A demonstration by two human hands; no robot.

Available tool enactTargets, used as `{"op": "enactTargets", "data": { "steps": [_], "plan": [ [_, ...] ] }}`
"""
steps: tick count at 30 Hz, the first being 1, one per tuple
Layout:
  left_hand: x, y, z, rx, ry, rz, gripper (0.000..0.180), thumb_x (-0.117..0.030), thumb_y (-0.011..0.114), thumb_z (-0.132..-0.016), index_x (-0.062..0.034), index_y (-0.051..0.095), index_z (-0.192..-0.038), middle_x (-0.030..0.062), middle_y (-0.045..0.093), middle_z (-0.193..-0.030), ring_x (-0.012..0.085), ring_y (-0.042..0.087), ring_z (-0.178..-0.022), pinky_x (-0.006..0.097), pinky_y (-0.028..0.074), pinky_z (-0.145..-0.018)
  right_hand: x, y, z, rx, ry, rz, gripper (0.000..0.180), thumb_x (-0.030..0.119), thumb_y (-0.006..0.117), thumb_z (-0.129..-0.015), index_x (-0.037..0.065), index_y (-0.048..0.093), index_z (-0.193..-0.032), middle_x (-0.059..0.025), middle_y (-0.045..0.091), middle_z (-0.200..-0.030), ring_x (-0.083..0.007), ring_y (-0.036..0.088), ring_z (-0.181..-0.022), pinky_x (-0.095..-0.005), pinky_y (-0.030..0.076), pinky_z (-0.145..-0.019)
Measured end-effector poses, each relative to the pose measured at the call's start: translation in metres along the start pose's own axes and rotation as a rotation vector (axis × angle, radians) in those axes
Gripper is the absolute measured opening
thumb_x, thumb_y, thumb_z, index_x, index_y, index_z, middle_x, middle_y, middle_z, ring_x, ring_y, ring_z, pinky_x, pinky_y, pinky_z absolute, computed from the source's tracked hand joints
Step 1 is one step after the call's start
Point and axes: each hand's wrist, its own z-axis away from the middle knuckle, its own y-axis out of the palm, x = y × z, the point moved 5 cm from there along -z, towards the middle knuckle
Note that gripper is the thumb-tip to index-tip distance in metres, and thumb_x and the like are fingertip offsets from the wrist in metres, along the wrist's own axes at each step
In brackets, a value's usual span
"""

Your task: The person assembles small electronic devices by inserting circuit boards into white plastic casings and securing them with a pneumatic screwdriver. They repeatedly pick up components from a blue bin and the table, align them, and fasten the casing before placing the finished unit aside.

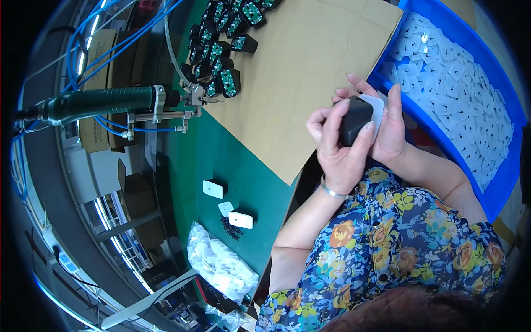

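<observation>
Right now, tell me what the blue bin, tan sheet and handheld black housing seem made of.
Blue bin: probably plastic, by its smooth, evenly coloured walls.
Tan sheet: likely cardboard, by its matte brown face.
Black housing: apparently plastic, from its smooth rounded shell and soft sheen; metal possible.

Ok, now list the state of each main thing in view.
Left hand: gripping the black case
Right hand: partly open, cupped by the case
Black case: held up
White plate: against the case
Blue bin: open, loaded with white pieces
Green tool: clamped, untouched
Cardboard: flat
Circuit boards: exposed, clustered
Clear bag: bulging
Light strip: lit
</observation>
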Motion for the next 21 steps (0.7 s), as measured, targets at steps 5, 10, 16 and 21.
{"op": "enactTargets", "data": {
  "steps": [5,10,16,21],
  "plan": [
    [0.007,0.012,0.004,-0.038,-0.048,0.027,0.055,-0.001,0.072,-0.071,-0.0073,0.046,-0.119,0.0076,0.035,-0.109,0.0183,0.047,-0.103,0.029,0.043,-0.088,-0.001,0.004,0.002,-0.017,-0.079,0.157,0.078,0.069,0.023,-0.083,0.007,0.031,-0.129,-0.0091,0.049,-0.114,-0.0205,0.049,-0.106,-0.0361,0.042,-0.092],
    [0.009,0.015,0.009,0.012,-0.045,0.014,0.056,-0.002,0.072,-0.071,-0.0074,0.046,-0.12,0.0081,0.035,-0.11,0.0184,0.047,-0.103,0.029,0.043,-0.087,0.0,0.002,0.005,0.012,-0.142,0.276,0.08,0.069,0.02,-0.083,0.006,0.027,-0.132,-0.009,0.047,-0.115,-0.0195,0.047,-0.107,-0.0354,0.04,-0.094],
    [0.004,0.012,0.013,0.056,0.068,-0.069,0.052,-0.005,0.072,-0.072,-0.0055,0.049,-0.119,0.0115,0.041,-0.109,0.0219,0.048,-0.1,0.03,0.044,-0.085,0.001,-0.001,0.01,0.046,-0.182,0.36,0.081,0.069,0.018,-0.083,0.005,0.024,-0.134,-0.0095,0.045,-0.117,-0.0193,0.046,-0.109,-0.0353,0.037,-0.096],
    [-0.003,0.003,0.009,0.103,0.096,-0.2,0.057,-0.013,0.076,-0.069,-0.0032,0.051,-0.119,0.0135,0.051,-0.102,0.0243,0.052,-0.094,0.032,0.045,-0.083,0.001,-0.004,0.011,0.074,-0.177,0.391,0.084,0.069,0.017,-0.083,0.005,0.019,-0.137,-0.0114,0.04,-0.124,-0.0204,0.041,-0.115,-0.0355,0.034,-0.099]
  ]
}}
